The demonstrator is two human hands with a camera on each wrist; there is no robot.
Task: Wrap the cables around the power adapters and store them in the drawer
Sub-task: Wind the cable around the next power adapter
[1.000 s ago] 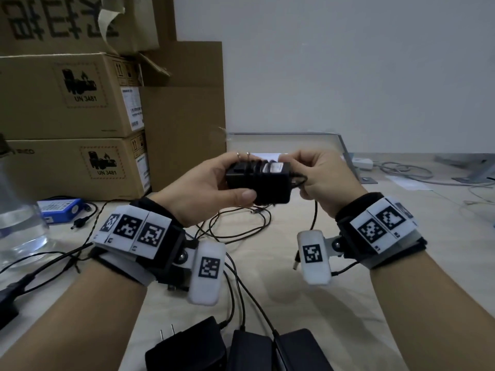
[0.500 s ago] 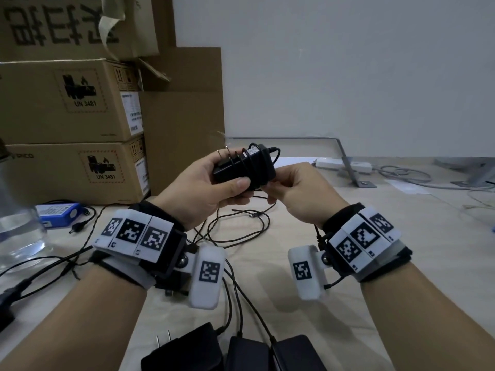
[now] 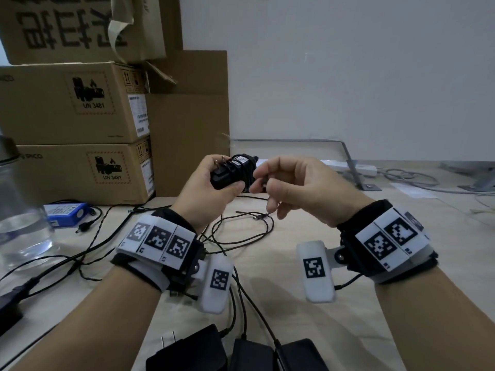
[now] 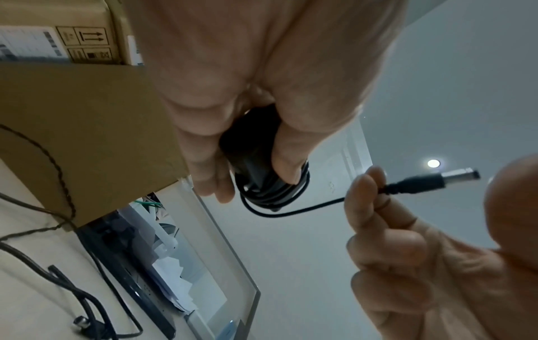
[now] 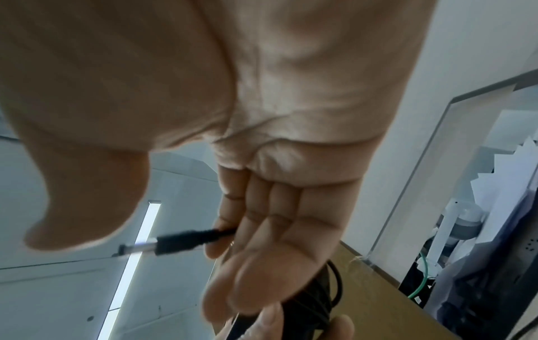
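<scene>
Counted three spare adapters [image 3: 187, 352] nearest, at the front edge of the table [image 3: 281, 325], cords trailing off unwound into the loose cables [image 3: 241, 236] farther in. Found, above that tangle, the left hand [image 3: 206, 191] raised clear of the table and curled round the power adapter [image 3: 230, 174], thumb along its near side, fingers behind, prongs poking up past the knuckles. Saw the cable [image 4: 291, 212] lying in several turns about the adapter's body, with only a short tail swinging out to the right hand [image 3: 302, 188]. Noted the change from a second before: then a long run of cord hung to the table, with the right hand working close against the adapter; now no such run, and the right hand drawn off to the side. Judged the winding nearly finished, with the tail to be tucked before stowing. Made out the right hand palm-down, wrist level, nipping the cable between curled fingertips just behind the barrel plug [image 4: 431, 182], thumb standing clear. Spotted beyond the hands a metal-edged frame [image 3: 348, 162], possibly the drawer, though too unclear to say. Passed over stacked cardboard boxes [image 3: 67, 103] at far left.
</scene>
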